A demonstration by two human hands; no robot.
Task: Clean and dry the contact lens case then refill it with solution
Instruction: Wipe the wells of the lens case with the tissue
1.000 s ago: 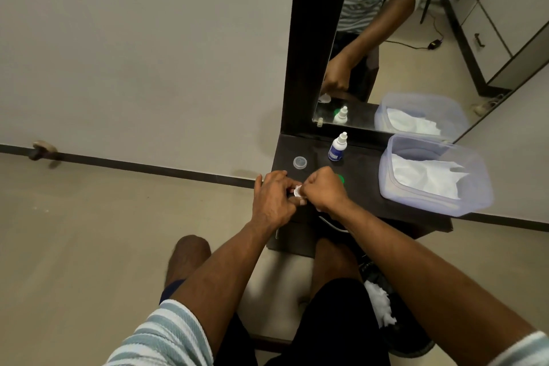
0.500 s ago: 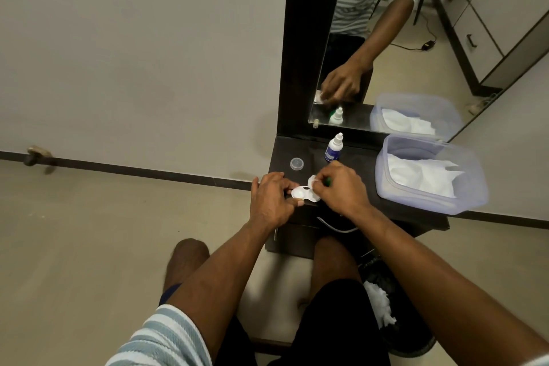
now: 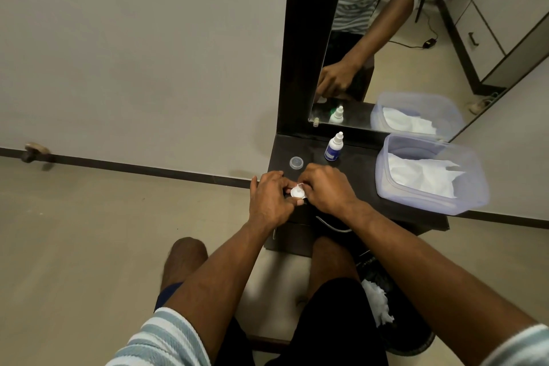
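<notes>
Bottle behind hands; cap left of it; tub right.

Just one camera here, worn on the person's head, wide-angle, looking forward and steeply down. Both forearms run up from the bottom edge, so the left hand and right hand sit near the middle, fairly close. The dark tabletop is right of centre, with the floor filling the left. A mirror at top right faces back toward the wearer. No second view to overlap with.
</notes>
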